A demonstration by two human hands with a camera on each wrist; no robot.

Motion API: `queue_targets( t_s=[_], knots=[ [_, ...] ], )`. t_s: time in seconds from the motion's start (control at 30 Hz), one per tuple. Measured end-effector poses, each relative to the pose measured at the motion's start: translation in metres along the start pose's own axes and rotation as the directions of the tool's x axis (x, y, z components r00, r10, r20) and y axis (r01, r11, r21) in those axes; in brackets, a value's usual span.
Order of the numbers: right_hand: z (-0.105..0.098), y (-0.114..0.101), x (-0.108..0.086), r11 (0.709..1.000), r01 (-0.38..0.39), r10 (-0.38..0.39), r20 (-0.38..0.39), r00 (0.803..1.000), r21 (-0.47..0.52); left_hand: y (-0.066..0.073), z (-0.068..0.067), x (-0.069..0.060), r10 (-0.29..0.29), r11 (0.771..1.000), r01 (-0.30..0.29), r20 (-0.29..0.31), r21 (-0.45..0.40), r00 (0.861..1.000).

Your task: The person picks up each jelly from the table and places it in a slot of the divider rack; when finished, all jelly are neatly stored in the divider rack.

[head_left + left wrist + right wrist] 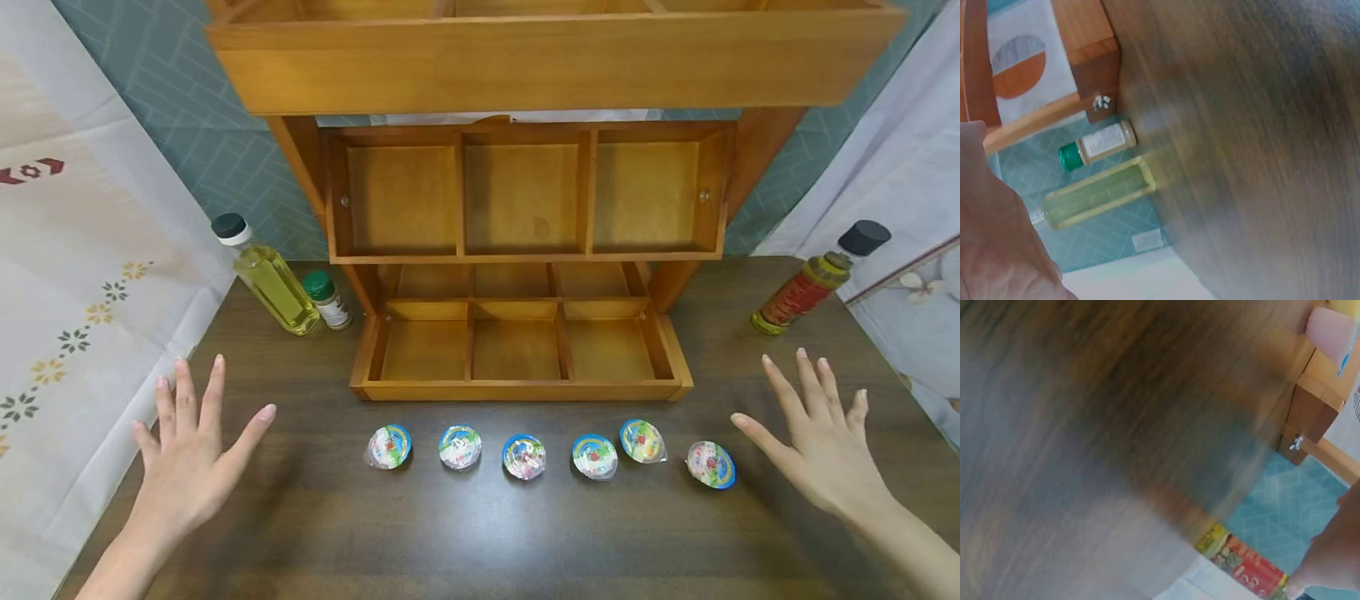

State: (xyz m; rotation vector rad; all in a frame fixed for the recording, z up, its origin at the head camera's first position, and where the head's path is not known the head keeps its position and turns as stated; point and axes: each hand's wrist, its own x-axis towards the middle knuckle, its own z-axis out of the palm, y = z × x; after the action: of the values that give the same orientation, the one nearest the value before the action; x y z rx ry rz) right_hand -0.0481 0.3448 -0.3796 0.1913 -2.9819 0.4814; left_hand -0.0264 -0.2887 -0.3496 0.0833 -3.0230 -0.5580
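right hand [831, 457], six cups [524, 457] (head view)

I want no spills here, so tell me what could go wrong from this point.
The right hand, near the rightmost cup, could nudge that cup if it sweeps inward. The red-labelled bottle stands beyond the same hand's fingertips, so a forward reach might tip it. The oil bottle and green-capped jar stand close together beyond the left hand; bumping one may knock the other.
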Motion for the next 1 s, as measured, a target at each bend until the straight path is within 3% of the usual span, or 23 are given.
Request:
queue_targets(
  t_s=[0.37, 0.57, 0.7, 0.87, 0.93, 1.0],
  knots=[
    [0.0, 0.002, 0.0, 1.0, 0.021, -0.021, -0.03, 0.999, 0.007, 0.004, 0.009, -0.001, 0.003, 1.0, -0.003, 0.008, -0.014, 1.0],
    [0.002, 0.002, -0.001, 0.998, 0.039, -0.037, -0.039, 0.999, 0.041, 0.007, 0.012, 0.0, 0.008, 1.0, -0.008, -0.022, -0.026, 1.0],
    [0.002, -0.002, 0.0, 0.987, 0.091, -0.073, -0.134, 0.988, 0.133, 0.011, 0.011, -0.003, -0.004, 0.998, 0.001, -0.034, -0.069, 0.999],
    [0.002, -0.015, 0.004, 0.948, 0.24, -0.165, -0.322, 0.932, 0.209, 0.02, 0.01, 0.001, -0.079, 0.985, 0.095, 0.109, -0.145, 0.991],
    [0.003, -0.024, 0.006, 0.936, 0.26, -0.171, -0.342, 0.924, 0.236, 0.024, 0.01, 0.007, -0.08, 0.976, 0.108, 0.152, -0.191, 0.985],
    [0.006, -0.034, 0.008, 0.926, 0.265, -0.167, -0.336, 0.927, 0.27, 0.027, 0.012, 0.016, -0.048, 0.964, 0.085, 0.15, -0.251, 0.987]
  ],
)
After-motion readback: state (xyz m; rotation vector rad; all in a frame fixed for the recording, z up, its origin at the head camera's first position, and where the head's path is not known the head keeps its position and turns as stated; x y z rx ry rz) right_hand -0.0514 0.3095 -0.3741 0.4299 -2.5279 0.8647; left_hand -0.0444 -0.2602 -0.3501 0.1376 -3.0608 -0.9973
